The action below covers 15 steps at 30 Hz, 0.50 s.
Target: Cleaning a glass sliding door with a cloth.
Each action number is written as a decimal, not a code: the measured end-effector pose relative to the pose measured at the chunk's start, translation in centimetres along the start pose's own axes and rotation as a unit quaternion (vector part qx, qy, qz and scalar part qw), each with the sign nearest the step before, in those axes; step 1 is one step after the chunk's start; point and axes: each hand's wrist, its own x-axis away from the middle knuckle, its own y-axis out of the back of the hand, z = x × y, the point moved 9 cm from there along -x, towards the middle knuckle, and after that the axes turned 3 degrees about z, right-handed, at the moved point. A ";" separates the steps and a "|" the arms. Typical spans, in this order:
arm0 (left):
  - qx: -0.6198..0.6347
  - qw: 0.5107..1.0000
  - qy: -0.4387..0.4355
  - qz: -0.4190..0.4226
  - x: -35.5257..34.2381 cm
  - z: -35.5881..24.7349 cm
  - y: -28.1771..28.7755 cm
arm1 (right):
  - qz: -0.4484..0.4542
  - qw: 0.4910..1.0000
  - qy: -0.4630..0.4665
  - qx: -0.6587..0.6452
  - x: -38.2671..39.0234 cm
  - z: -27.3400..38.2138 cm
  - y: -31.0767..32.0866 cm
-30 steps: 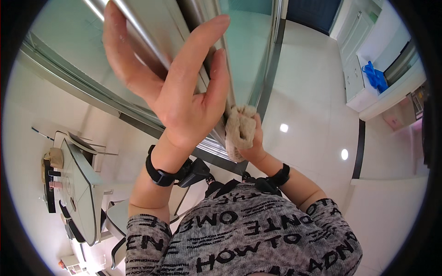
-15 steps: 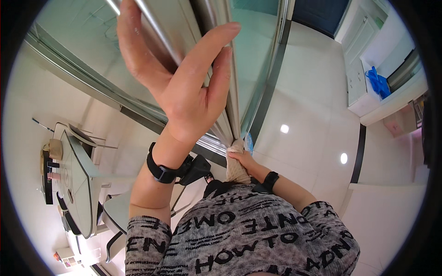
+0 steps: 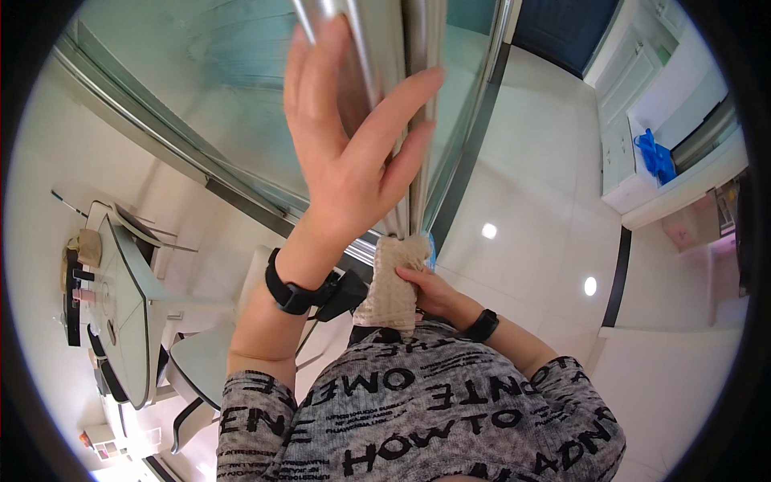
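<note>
My left hand (image 3: pixel 345 173) is raised against the metal frame (image 3: pixel 377 64) of a glass sliding door, its fingers spread along the silvery upright. Nothing loose shows in that hand. Lower down, close to my body, my right hand (image 3: pixel 434 291) is closed on a beige knitted cloth (image 3: pixel 393 281), which hangs in a folded bundle beside the foot of the frame. The thumb lies over the cloth's right side; the other fingers are mostly hidden behind it. A bit of something blue (image 3: pixel 431 251) peeks out behind the cloth.
Frosted glass panels (image 3: pixel 233 72) stretch to the left, above a metal floor track (image 3: pixel 161 132). A light-topped table (image 3: pixel 128 313) and chairs (image 3: pixel 201 365) stand at the left. Pale floor tiles (image 3: pixel 522 185) run right toward a dark door (image 3: pixel 562 36) and white cabinets holding a blue bag (image 3: pixel 654 157).
My left hand has shifted right along with the door frame's place in view, its fingers spreading more. The cloth has opened wider and swung left in my right hand.
</note>
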 end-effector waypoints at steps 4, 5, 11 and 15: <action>0.110 0.991 0.075 0.016 7.4 2.6 1.3 | 0.043 0.990 0.030 0.127 1.6 3.3 -2.7; 0.126 0.977 0.150 0.088 9.6 3.3 0.6 | 0.049 0.977 0.052 0.199 2.2 4.7 -3.3; 0.419 0.716 0.534 0.165 26.5 1.4 -1.9 | 0.036 0.938 0.073 0.337 2.3 5.4 -5.4; 0.599 0.413 0.662 0.181 31.7 -2.7 -3.6 | 0.063 0.567 0.361 0.738 3.4 7.8 -12.5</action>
